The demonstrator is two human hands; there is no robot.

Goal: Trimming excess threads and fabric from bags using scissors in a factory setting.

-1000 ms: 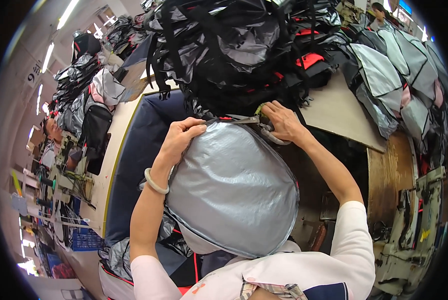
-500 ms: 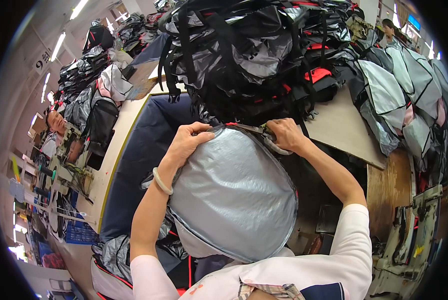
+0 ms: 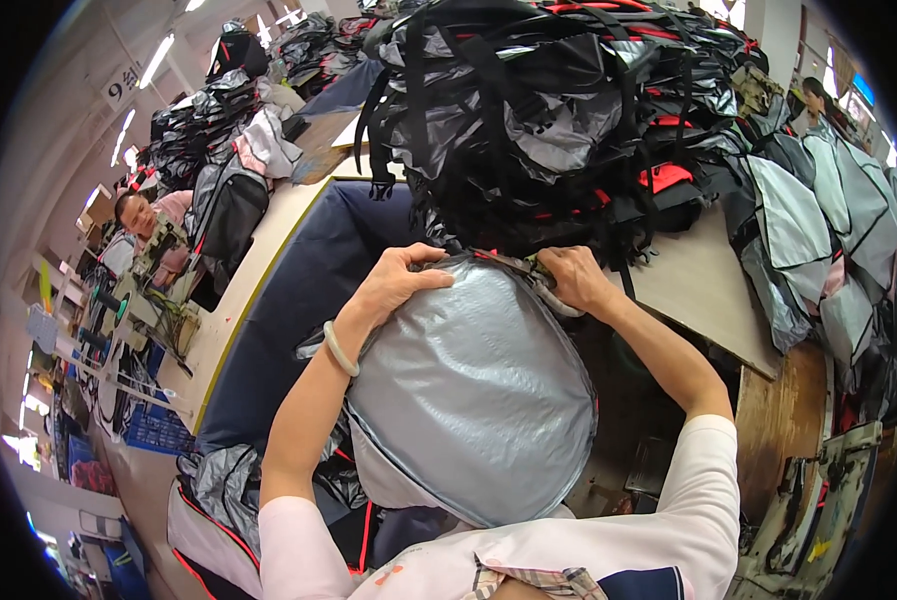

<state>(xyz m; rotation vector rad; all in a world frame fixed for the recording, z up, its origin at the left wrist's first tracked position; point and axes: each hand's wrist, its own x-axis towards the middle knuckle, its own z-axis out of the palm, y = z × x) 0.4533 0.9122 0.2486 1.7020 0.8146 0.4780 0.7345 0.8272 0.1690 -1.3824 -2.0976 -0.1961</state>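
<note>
From here, the left hand (image 3: pixel 393 287) pinches the silver panel (image 3: pixel 478 390) at its far left edge, thumb over fingers; the right hand (image 3: pixel 580 280) is curled round scissors (image 3: pixel 542 287), blades at the far edge. It looks like trimming; a next snip would call for taut edging and blades clear of the silver. The panel lies between the forearms, near end by the pale shirt (image 3: pixel 578 545): rounded, shiny, lightly creased, dark-edged.

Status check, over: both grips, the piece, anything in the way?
Left grip pinching silver panel near its top edge. Right grip holding scissors at that edge. Panel's silver face up, lightly creased. Bag pile close beyond.
</note>
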